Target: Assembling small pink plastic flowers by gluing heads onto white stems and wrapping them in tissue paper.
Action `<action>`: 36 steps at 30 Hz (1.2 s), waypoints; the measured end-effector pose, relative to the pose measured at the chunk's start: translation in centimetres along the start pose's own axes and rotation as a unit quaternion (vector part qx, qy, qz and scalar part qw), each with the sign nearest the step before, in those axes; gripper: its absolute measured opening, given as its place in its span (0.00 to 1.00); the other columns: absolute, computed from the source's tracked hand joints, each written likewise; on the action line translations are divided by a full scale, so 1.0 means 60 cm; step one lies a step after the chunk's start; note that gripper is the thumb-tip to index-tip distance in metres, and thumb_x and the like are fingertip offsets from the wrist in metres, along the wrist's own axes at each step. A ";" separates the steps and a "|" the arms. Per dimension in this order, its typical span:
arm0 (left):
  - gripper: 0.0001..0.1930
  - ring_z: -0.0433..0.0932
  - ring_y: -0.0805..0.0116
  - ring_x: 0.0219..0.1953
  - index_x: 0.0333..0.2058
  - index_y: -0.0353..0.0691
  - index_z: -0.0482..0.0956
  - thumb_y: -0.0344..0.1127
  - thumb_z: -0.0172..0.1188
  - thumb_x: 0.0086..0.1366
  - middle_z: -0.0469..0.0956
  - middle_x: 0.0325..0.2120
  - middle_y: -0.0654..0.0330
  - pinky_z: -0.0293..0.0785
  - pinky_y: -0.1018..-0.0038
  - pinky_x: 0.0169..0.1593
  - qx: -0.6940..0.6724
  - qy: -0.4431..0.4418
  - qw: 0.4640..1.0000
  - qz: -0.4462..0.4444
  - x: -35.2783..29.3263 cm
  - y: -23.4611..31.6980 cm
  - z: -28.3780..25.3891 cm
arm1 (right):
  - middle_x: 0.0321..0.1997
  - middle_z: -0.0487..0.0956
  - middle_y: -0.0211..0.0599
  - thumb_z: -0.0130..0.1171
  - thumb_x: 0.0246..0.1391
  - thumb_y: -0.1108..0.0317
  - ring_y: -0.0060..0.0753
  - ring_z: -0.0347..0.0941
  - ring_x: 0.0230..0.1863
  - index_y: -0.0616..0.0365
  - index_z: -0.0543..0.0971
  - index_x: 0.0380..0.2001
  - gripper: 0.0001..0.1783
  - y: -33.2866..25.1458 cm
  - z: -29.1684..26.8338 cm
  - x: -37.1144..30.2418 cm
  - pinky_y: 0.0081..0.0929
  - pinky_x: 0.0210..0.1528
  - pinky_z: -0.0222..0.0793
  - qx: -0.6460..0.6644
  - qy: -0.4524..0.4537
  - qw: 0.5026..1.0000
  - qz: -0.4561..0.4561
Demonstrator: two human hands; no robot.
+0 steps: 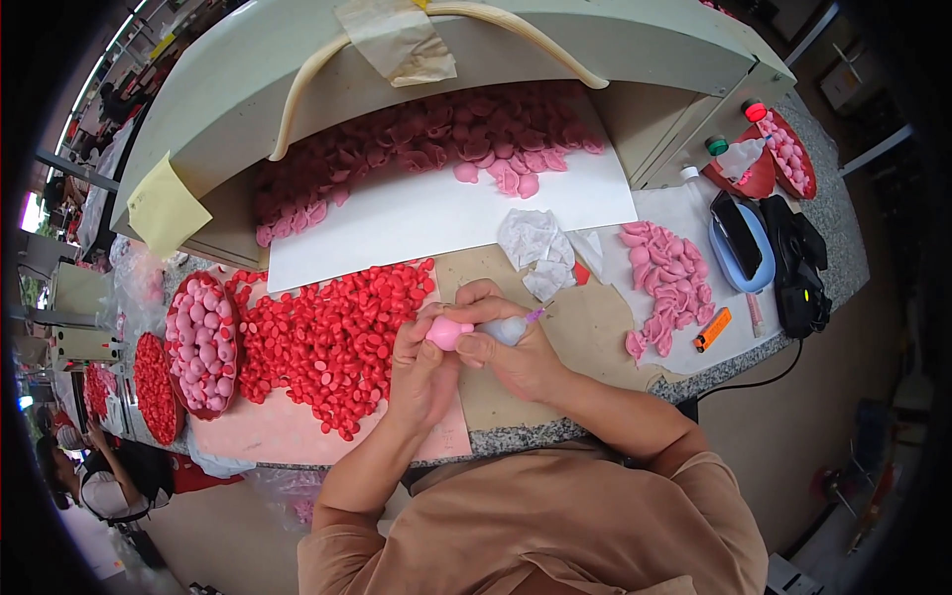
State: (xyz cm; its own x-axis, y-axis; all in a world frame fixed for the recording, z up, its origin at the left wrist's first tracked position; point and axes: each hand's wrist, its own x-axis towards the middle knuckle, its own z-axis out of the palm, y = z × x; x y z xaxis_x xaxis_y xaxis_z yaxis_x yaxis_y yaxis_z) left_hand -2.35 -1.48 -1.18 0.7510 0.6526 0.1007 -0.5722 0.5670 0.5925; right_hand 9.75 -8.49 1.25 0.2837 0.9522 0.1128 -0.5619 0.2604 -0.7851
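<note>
Over the brown sheet (pixel 555 337) at the table's front, my two hands meet around a small glossy pink rounded part (pixel 443 335). My left hand (pixel 420 365) pinches it between thumb and fingertips. The thumb and forefinger of my right hand (pixel 524 369) press at its right side. A small translucent squeeze bottle (pixel 506 330) with a purple needle tip (pixel 536 315) is tucked in my right hand, its tip pointing away to the right. My fingers hide part of the pink part. Just left lies a broad pile of small red plastic pieces (pixel 327 347).
Behind, a grey-green cabinet (pixel 555 59) houses many pink shells (pixel 416 149) on white paper (pixel 416 233). Crumpled tissue (pixel 537 248), more pink shells (pixel 664 283), an orange lighter (pixel 712 329) and a phone in a blue tray (pixel 742 243) lie right. Red baskets (pixel 234 382) stand left; a person (pixel 109 466) sits beyond.
</note>
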 end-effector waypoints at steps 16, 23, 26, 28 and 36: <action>0.10 0.68 0.67 0.50 0.43 0.55 0.78 0.36 0.58 0.61 0.68 0.50 0.64 0.74 0.70 0.41 0.010 0.022 1.000 0.018 0.010 0.000 0.003 | 0.49 0.63 0.29 0.56 0.53 0.77 0.20 0.65 0.37 0.57 0.75 0.41 0.11 0.000 -0.002 0.005 0.19 0.32 0.62 0.070 0.016 0.997 0.020; 0.09 0.72 0.66 0.42 0.43 0.47 0.74 0.31 0.52 0.65 0.68 0.50 0.57 0.74 0.72 0.39 -0.034 0.029 0.999 0.014 0.021 -0.027 0.012 | 0.47 0.66 0.32 0.56 0.52 0.76 0.22 0.66 0.32 0.57 0.76 0.40 0.10 0.002 -0.007 0.000 0.20 0.29 0.62 0.087 0.083 0.993 -0.014; 0.09 0.73 0.67 0.39 0.43 0.46 0.74 0.29 0.51 0.65 0.67 0.51 0.58 0.74 0.74 0.38 -0.050 0.027 0.998 0.011 0.025 -0.034 0.026 | 0.47 0.66 0.31 0.55 0.54 0.73 0.21 0.65 0.33 0.55 0.75 0.41 0.10 0.000 -0.019 -0.005 0.20 0.29 0.61 0.085 0.068 0.994 -0.005; 0.09 0.74 0.69 0.39 0.44 0.46 0.74 0.30 0.51 0.65 0.68 0.50 0.59 0.74 0.76 0.38 -0.044 0.031 0.998 0.024 0.030 -0.038 0.028 | 0.47 0.66 0.30 0.54 0.55 0.71 0.20 0.64 0.34 0.54 0.75 0.42 0.11 -0.001 -0.027 -0.004 0.20 0.29 0.60 0.103 0.076 0.992 -0.015; 0.11 0.74 0.71 0.36 0.46 0.51 0.74 0.34 0.51 0.66 0.69 0.50 0.61 0.73 0.73 0.42 -0.046 0.016 0.999 -0.012 0.041 -0.057 0.029 | 0.46 0.66 0.29 0.54 0.55 0.71 0.20 0.64 0.34 0.53 0.74 0.43 0.11 -0.011 -0.042 -0.008 0.20 0.29 0.60 0.071 0.112 0.991 -0.009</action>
State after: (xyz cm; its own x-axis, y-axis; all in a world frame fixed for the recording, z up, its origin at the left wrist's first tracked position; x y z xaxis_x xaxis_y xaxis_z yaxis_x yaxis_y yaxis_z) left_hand 2.02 -2.70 -1.54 0.7540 0.6540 0.0608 -0.5841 0.6253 0.5175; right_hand 11.96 -9.51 0.18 0.4512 0.8920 -0.0256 -0.6552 0.3117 -0.6882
